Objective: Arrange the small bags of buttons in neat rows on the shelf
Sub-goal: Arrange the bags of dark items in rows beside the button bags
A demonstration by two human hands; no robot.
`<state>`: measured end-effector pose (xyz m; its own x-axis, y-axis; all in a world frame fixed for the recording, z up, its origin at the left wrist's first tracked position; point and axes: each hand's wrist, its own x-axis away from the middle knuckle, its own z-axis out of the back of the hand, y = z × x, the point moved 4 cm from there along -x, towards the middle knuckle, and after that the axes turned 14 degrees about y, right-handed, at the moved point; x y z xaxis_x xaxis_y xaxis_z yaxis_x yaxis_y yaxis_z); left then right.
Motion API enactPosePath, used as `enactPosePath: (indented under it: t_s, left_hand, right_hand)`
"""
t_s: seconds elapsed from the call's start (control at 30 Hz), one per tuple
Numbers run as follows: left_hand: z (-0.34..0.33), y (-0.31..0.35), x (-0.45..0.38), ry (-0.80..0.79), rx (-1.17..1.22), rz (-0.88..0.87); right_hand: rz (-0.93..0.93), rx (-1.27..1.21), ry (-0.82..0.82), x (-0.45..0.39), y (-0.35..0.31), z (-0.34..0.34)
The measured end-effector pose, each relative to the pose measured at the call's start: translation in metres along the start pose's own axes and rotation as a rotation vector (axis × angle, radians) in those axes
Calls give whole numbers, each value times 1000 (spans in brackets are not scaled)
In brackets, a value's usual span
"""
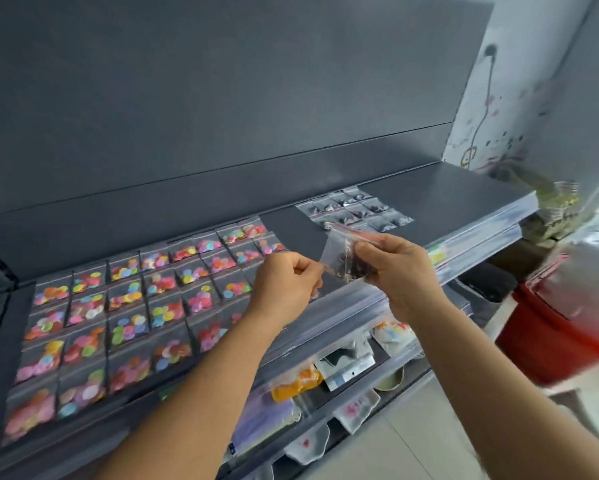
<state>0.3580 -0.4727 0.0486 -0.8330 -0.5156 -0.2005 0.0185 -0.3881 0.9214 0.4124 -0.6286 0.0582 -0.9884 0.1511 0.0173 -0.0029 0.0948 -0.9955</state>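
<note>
your right hand (400, 268) and left hand (287, 285) both pinch a crinkly clear plastic bag of dark buttons (343, 258) above the smooth grey shelf (447, 195).

Glossy plastic bags (94, 327) (matt shelf (447, 188))

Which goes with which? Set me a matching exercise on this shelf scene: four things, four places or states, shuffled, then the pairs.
Things:
1. bags of coloured buttons
2. bags of dark buttons
3. held bag
4. red bin

Places or states:
A. pinched between left hand and right hand, above the shelf
B. on the floor, right of the shelving
C. many rows on the shelf's left part
D. small block near the shelf's right part

Pairs: 1-C, 2-D, 3-A, 4-B
</note>
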Motion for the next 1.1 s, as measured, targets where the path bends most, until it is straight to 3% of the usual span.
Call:
enactPosePath:
  t_s: [0.27,0.4,0.5,0.73,0.9,1.1]
  left_hand:
    - [-86,33,-8,-159,-108,-134]
    - [-133,47,-20,-291,140,-37]
    - [-170,56,-33,-382,197,-49]
    - [-244,56,-96,-342,274,-5]
    - [-276,53,-145,-255,270,108]
    - [-295,48,-176,-229,261,216]
  right_hand:
    - [39,56,158,-44,-7,79]
    - [50,63,178,-68,-9,102]
    - [61,83,178,-91,-10,114]
    - [29,62,134,-178,-5,120]
    - [-98,135,9,-238,1,115]
    - [-147,143,-25,-286,7,116]
